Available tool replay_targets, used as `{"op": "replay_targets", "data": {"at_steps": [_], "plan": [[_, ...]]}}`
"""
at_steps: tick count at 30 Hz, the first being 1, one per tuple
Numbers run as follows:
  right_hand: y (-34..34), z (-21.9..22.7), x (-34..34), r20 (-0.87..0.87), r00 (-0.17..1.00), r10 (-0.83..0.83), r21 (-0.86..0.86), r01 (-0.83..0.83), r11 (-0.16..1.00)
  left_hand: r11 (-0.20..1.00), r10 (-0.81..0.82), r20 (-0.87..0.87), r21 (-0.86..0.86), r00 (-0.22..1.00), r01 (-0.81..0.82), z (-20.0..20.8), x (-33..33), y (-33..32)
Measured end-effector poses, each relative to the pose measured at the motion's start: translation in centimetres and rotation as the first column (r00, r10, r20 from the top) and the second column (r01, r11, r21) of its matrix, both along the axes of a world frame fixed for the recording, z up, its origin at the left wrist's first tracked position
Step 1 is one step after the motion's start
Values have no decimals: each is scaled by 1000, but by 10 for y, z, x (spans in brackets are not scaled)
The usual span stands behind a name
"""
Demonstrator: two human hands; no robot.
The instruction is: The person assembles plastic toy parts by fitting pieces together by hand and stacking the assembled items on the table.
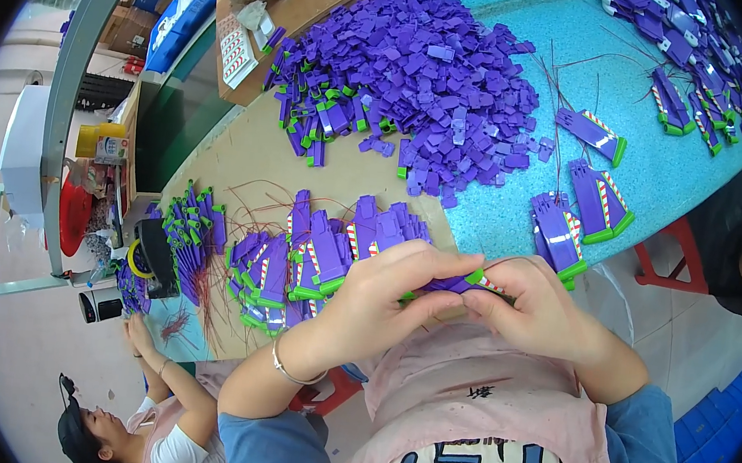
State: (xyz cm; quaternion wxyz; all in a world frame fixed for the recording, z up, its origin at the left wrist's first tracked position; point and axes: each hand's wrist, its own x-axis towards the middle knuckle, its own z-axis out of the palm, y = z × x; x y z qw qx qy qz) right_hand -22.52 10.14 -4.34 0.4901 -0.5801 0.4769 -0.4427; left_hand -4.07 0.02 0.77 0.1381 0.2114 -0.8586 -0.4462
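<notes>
Close to my body, both hands work on one purple plastic part (450, 284) with a green end and a red-and-white striped edge. My left hand (388, 287) pinches it between thumb and fingers. My right hand (535, 305) has its fingers closed at the striped end, covering much of the part. Just left of my left hand lie purple parts with green ends and striped stickers (324, 254), with thin dark red wires among them. Right of my hands, similar parts (557, 227) rest near the table edge, one (601, 205) a little farther off.
A large heap of small purple plates (422, 76) fills the table's far middle. More assembled parts (683, 47) are piled far right. A sticker sheet (234, 53) lies by a wooden box. On the left are a black tape dispenser (158, 260) and a co-worker's hands (139, 334).
</notes>
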Motion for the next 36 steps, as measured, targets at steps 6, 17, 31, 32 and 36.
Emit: {"op": "replay_targets", "data": {"at_steps": [6,17,31,32,36], "plan": [[-9,11,6,44,985,-167,-71,170,983,984,155,114,65,981,-163,10,2,1],[3,-16,5,-13,996,-91,-96,89,991,845,308,-340,527,888,-91,-3,7,-45],[6,-2,7,187,964,-188,217,146,965,886,460,322,-221,827,-407,-47,-28,-71],[5,-3,9,187,963,-192,219,150,964,882,464,198,-194,864,-429,-44,-26,-69],[0,-8,11,335,902,-270,358,143,923,916,349,21,-216,937,-337,-11,-20,-38]]}}
